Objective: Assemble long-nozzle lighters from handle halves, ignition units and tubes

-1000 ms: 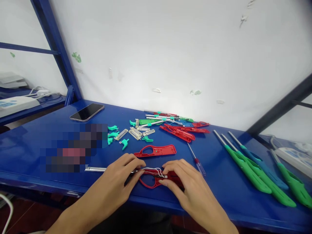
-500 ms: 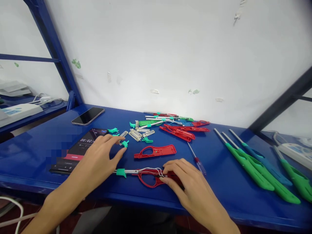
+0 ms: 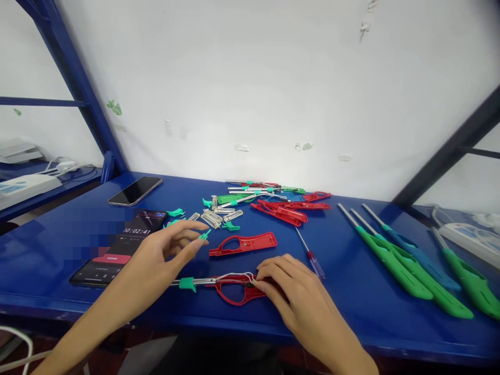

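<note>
My left hand (image 3: pixel 166 250) pinches a small teal trigger (image 3: pixel 204 235) between thumb and fingertips, above the table. My right hand (image 3: pixel 295 289) is closed over the rear end of an opened red lighter half (image 3: pixel 234 299), thumb and fingertips at its wires. A metal tube (image 3: pixel 205 282) with a teal collar (image 3: pixel 188 284) extends leftward from this half, and white wire (image 3: pixel 234 274) runs along its top. Just beyond lies another red lighter half (image 3: pixel 250 244), apart from both hands. The end under my right palm is hidden.
Clear fuel tanks (image 3: pixel 213 217) and loose teal triggers (image 3: pixel 231 226) lie behind, near piled red casings (image 3: pixel 279 211). A screwdriver (image 3: pixel 314 263) is right of centre. Whole lighters (image 3: pixel 394 265) lie at right. Two phones, one dark (image 3: pixel 135 191) and one showing a timer (image 3: pixel 128 245), lie left.
My left hand has picked up the teal trigger and closed its fingers on it. My right hand stays at the red lighter half. The view has shifted slightly.
</note>
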`<state>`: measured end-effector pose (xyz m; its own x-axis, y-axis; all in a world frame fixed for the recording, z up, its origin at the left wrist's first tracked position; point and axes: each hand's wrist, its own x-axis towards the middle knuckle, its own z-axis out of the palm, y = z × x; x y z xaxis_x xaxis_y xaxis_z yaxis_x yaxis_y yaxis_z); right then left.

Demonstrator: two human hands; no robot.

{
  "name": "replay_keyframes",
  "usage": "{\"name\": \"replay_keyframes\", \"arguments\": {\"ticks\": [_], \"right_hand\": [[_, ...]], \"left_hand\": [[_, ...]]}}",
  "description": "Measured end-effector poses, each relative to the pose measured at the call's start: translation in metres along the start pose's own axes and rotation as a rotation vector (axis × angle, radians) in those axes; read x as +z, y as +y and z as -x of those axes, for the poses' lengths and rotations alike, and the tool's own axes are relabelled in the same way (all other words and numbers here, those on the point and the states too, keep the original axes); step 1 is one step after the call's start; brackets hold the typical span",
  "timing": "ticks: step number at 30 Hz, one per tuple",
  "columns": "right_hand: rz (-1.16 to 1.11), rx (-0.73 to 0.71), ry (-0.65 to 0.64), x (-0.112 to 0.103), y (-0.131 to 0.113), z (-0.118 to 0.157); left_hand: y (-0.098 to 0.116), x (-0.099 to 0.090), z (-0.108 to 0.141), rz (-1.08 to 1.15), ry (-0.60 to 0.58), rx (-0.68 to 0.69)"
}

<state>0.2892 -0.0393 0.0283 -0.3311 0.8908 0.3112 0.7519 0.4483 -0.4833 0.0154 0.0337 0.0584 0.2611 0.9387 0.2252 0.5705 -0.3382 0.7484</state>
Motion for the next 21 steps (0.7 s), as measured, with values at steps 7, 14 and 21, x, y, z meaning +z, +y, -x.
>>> {"name": "replay_keyframes", "arguments": {"ticks": [7, 14, 21], "right_hand": [[0.045, -0.031, 0.04, 0.002, 0.0, 0.001], [0.03, -0.04, 0.054, 0.002, 0.0, 0.001], [0.006, -0.042, 0.073, 0.003, 0.002, 0.003]], "left_hand": [[0.004, 0.003, 0.022, 0.306, -0.139, -0.079], [0.016, 0.018, 0.035, 0.188, -0.088, -0.02], [0.023, 0.035, 0.042, 0.098, -0.13, 0.069]]}}
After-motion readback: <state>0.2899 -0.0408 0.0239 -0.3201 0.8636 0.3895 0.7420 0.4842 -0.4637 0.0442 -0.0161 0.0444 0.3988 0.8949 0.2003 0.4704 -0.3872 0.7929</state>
